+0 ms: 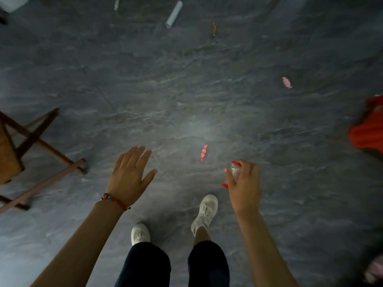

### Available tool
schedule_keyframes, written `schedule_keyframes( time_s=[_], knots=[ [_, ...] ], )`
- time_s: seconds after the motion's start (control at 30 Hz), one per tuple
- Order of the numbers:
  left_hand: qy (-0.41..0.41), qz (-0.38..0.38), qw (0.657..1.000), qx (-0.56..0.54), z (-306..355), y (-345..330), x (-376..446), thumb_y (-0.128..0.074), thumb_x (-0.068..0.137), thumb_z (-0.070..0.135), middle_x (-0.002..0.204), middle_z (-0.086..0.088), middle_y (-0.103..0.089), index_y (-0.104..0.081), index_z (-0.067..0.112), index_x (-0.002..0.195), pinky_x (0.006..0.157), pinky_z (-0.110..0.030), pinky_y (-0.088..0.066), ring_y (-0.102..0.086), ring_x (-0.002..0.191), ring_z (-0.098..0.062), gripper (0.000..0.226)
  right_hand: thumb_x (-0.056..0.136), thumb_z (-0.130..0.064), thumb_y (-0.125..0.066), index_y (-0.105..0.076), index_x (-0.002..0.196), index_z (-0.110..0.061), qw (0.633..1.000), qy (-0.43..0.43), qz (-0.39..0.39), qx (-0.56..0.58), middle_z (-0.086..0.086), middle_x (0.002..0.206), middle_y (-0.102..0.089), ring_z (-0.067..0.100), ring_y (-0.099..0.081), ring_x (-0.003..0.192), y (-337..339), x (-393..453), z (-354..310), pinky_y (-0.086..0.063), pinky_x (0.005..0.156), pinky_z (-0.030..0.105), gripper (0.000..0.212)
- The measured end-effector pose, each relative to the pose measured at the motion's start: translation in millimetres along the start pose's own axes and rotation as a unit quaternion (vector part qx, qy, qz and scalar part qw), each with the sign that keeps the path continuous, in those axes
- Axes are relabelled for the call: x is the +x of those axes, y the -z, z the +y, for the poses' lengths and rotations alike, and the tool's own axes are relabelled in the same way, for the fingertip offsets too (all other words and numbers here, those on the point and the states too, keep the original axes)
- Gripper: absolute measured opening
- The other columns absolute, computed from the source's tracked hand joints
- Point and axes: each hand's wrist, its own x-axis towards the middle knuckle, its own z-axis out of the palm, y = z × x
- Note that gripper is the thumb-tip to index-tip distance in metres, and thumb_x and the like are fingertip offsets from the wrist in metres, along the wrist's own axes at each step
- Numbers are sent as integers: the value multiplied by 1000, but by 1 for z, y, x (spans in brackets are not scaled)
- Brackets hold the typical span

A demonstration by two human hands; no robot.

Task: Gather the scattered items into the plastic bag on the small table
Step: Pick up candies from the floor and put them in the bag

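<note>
1. Floor (186,90) fills the whole view: dark grey, marbled and glossy, with a pale glare patch near the middle.
2. At nine o'clock stands a wooden stool (27,148), its crossed legs and rails resting on the floor.
3. At three o'clock a bright red plastic bag (369,129) shows at the edge, partly cut off; I cannot tell what is in it or what it sits on.
4. Scattered items lie well apart: a red candy (203,152) just beyond the hands, a pink candy (286,82) at two o'clock, a yellow candy (213,29) and a white tube (174,14) at twelve, a pale candy (116,4) at eleven.
5. The left hand (130,177) hangs over the floor with fingers straight and spread, holding nothing; a red beaded bracelet (116,200) circles its wrist.
6. The right hand (243,183) has its fingers curled around a clear, red-ended wrapped candy (235,168).
7. White shoes (205,212) and dark trousers (207,264) show at six o'clock.
</note>
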Motion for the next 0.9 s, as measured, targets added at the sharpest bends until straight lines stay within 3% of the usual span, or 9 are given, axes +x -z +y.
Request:
schedule_keyframes(
  time_s=[0.23,0.37,0.6,0.77,0.9],
  knots=[
    [-55,5,998,-9,66,-52,92,-19,92,53,126,-22,-52,-51,2,123,95,-53,-35,-47,117,-39,68,79,-27,-70,-57,104,-8,999,-11,-3,-32,17,100,-55,33,-58,87,-10,46,63,-52,57,37,34],
    [-75,-14,997,-13,78,-118,148,-34,86,45,122,-22,-55,-54,0,120,93,-54,-37,-50,114,-40,59,78,-28,-69,-57,104,-7,999,-13,4,-36,17,99,-55,33,-58,86,-44,68,101,-54,54,37,35],
    [-93,-70,993,-21,74,-253,236,-37,83,42,115,-23,-60,-59,0,114,86,-53,-42,-56,106,-41,57,82,-47,-50,-51,112,-15,998,-62,-9,-5,9,109,-45,26,-59,85,-129,97,173,-55,50,39,43],
    [-57,-92,994,-19,57,-357,280,-44,92,40,141,-15,-39,-39,8,135,105,-41,-22,-30,131,-30,54,83,-50,-47,-51,113,-16,996,-79,-34,-13,7,111,-44,26,-61,85,-193,105,225,-55,50,38,46],
    [-59,-96,994,-8,44,-429,303,-45,93,37,143,-13,-35,-34,9,138,104,-37,-21,-27,131,-27,54,81,-43,-54,-56,109,-13,996,-73,-27,-32,10,107,-50,29,-60,85,-230,111,257,-54,50,36,41]
  ],
)
